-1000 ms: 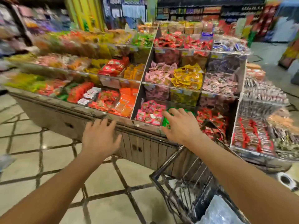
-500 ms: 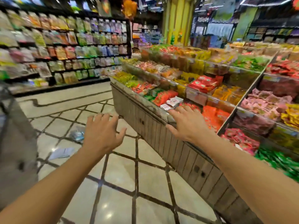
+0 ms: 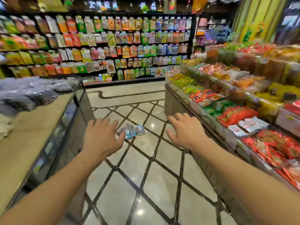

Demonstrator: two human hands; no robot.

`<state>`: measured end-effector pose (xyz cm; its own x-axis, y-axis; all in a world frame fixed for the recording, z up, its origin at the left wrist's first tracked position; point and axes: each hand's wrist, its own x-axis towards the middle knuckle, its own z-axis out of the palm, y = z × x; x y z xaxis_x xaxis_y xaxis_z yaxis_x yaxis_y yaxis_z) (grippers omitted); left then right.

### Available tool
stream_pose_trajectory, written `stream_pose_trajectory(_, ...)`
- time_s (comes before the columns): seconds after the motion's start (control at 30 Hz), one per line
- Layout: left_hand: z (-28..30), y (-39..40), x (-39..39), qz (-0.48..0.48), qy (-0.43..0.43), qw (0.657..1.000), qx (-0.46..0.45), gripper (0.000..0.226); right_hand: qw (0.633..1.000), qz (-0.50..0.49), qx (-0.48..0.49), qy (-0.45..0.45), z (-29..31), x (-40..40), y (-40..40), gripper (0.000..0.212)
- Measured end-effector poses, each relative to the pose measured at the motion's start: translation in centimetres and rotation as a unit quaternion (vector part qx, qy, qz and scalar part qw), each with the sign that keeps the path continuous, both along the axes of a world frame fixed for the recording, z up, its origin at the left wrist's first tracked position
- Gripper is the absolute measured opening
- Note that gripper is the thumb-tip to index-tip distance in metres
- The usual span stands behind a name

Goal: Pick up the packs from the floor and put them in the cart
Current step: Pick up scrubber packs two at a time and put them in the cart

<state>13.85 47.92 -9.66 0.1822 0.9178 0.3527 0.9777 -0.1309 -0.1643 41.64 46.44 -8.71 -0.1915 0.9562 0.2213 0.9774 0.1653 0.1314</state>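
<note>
Head view: tiled floor (image 3: 146,184) runs between the wall shelf (image 3: 105,46) and the snack display (image 3: 235,103) on your right. Your left hand (image 3: 102,138) and right hand (image 3: 186,132) hover apart, fingers spread wide, empty. Packs (image 3: 134,131) lie clustered on the floor between them, partly behind the left hand

**Bright shop light, soft and smeared picture**

Light falls evenly from overhead, probably from ceiling lamps outside the view. Small white glare spots sit on the glossy floor tiles (image 3: 152,125). Shadows are faint. The wall shelves (image 3: 103,44) curve with wide-angle distortion. Motion blur smears the left counter (image 3: 32,127) and the edges; printed lettering is unreadable throughout.
</note>
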Motion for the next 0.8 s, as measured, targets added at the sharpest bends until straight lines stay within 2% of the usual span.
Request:
stream_pose_trajectory(0.3,-0.3,13.2,-4.4,0.075,0.002,0.997,-0.002,0.060,0.998,0.061,-0.003,0.033,-1.2,-2.9,17.1,0.057)
stream_pose_trajectory(0.8,-4.5,37.9,-10.5,0.063,-0.040,0.995,-0.061,0.067,0.997,0.058,-0.020,0.040,-3.6,-9.8,41.7,0.058)
